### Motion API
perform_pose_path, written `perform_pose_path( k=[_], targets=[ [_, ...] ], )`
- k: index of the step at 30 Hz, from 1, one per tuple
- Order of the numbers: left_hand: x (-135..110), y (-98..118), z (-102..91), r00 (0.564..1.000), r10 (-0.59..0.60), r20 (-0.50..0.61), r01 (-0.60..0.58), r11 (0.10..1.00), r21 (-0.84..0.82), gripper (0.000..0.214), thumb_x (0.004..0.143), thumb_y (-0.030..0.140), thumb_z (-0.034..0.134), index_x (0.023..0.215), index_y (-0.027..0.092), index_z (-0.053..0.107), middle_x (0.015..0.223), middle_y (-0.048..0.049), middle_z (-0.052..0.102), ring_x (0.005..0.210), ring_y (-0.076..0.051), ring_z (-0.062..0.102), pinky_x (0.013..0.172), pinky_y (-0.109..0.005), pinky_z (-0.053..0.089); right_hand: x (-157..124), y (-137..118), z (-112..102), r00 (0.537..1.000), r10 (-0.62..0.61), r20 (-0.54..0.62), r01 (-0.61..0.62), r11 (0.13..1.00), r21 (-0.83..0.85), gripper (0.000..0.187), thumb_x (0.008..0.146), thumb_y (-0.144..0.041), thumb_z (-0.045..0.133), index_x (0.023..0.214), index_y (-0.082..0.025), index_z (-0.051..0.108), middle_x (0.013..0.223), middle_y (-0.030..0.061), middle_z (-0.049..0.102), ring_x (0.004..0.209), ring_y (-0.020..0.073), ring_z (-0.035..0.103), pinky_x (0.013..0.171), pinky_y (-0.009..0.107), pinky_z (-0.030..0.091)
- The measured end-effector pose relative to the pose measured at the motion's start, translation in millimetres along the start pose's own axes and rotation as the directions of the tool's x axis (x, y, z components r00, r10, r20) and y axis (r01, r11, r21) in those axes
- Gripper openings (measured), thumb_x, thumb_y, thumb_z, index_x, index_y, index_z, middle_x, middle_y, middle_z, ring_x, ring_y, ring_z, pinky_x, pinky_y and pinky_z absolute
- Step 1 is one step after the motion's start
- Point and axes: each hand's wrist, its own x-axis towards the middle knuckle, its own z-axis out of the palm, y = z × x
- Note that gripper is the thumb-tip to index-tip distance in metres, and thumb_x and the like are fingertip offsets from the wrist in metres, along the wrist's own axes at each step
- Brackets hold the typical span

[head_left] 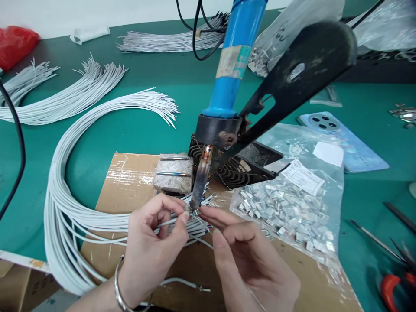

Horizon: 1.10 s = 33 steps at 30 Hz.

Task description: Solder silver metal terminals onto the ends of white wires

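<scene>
Left hand (159, 247), head view: thumb and forefinger pinch a white cable (169, 222), its end just beneath the tip of the blue soldering iron (227, 82). Right hand (250, 255): grasps a thin wire (255, 297), fingertips near that tip, above a cardboard sheet (126, 182).

You can read no words for certain here. On your parts bag (286, 138), the printed label (303, 177) is too small to make out. Dark marks (286, 14) on the clear bag (312, 11) behind the iron (245, 21), and print (41, 284) on the box (19, 288) at lower left, are equally illegible to you.
</scene>
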Motion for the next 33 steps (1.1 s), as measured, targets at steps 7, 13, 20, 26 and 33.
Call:
perform_pose_path(
  k=[7,13,20,26,33],
  targets=[
    [2.3,6.6,0.7,1.0,-0.004,-0.009,0.004,0.999,0.037,0.011,0.075,0.013,0.069,0.068,0.018,0.062,0.079,-0.0006,0.069,0.048,-0.006,0.036,0.043,-0.019,0.03,-0.6,1.2,0.8,1.0,-0.029,0.0,0.029,1.0,0.013,0.022,0.092,-0.009,0.064,0.074,-0.022,0.06,0.103,0.005,0.08,0.092,0.014,0.076,0.083,0.021,0.058],
    [2.5,7.0,2.5,1.0,-0.004,-0.029,0.005,0.999,0.04,0.011,0.075,0.013,0.069,0.068,0.019,0.063,0.079,-0.001,0.07,0.048,-0.007,0.038,0.043,-0.02,0.031,-0.7,0.2,2.4,0.999,-0.031,-0.008,0.032,0.999,0.014,0.022,0.091,-0.009,0.065,0.074,-0.022,0.061,0.104,0.0049,0.08,0.092,0.0129,0.075,0.079,0.018,0.058],
    [4.7,9.9,3.2,0.999,-0.015,-0.035,0.016,1.0,0.016,0.011,0.075,0.014,0.07,0.068,0.018,0.063,0.079,-0.0026,0.072,0.049,-0.008,0.041,0.043,-0.02,0.032,0.2,-0.2,5.4,0.997,-0.075,-0.037,0.074,0.997,-0.036,0.019,0.09,-0.012,0.066,0.074,-0.021,0.06,0.101,0.0089,0.08,0.086,0.0165,0.077,0.072,0.02,0.061],
    [4.7,9.0,2.3,0.999,-0.016,-0.037,0.016,1.0,-0.008,0.012,0.074,0.012,0.071,0.068,0.019,0.063,0.079,-0.0016,0.071,0.049,-0.008,0.041,0.043,-0.02,0.032,1.0,-2.0,5.7,0.997,-0.062,-0.034,0.061,0.998,-0.034,0.02,0.09,-0.011,0.065,0.074,-0.021,0.06,0.102,0.0063,0.081,0.088,0.0151,0.078,0.074,0.019,0.061],
    [4.4,8.2,2.3,0.999,-0.005,-0.046,0.005,1.0,-0.003,0.012,0.075,0.012,0.071,0.068,0.019,0.064,0.079,-0.0013,0.071,0.049,-0.008,0.041,0.042,-0.02,0.031,0.0,-2.7,6.9,0.997,-0.066,-0.049,0.065,0.998,-0.022,0.02,0.09,-0.01,0.066,0.074,-0.022,0.061,0.102,0.0064,0.08,0.088,0.0148,0.076,0.075,0.02,0.06]
  ],
)
